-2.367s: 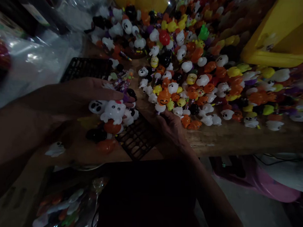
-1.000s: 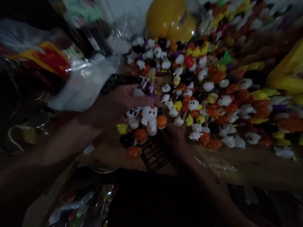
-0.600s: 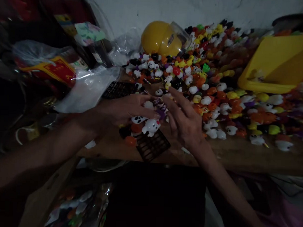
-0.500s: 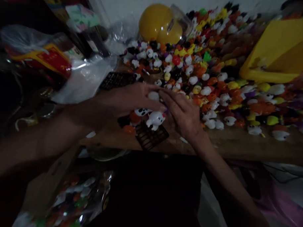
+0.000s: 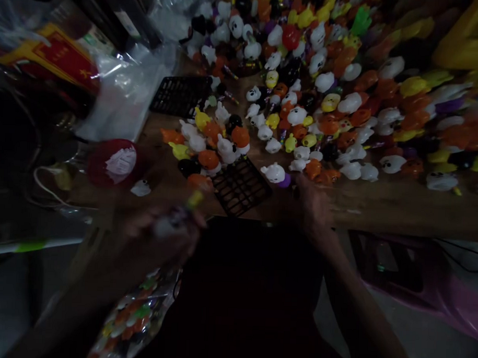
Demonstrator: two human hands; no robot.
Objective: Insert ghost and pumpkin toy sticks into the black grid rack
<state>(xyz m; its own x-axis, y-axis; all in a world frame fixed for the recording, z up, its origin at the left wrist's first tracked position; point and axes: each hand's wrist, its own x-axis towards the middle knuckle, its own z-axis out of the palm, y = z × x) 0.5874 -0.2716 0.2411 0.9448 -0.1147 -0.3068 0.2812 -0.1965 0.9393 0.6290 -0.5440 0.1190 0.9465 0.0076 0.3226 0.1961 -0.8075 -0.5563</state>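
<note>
My left hand, blurred by motion, is low in front of the table's edge. Its fingers close round a white toy figure with dark markings and a yellow tip. At the table's front edge lies my right hand, its fingers dark and hard to make out. Just left of those fingertips is a white toy figure with a face, touching a purple piece. A black plastic grid tray sits between the hands. Beside it, several coloured figures stand in a cluster.
A large heap of small toy figures covers the table's back and right. Another black grid, clear plastic bags and a red bowl with paper are on the left. A clear bag of figures hangs below. A pink stool stands right.
My hands have come apart. The left has drawn back toward my body with a figure, and the right has moved to the table's edge. The view has tilted lower.
</note>
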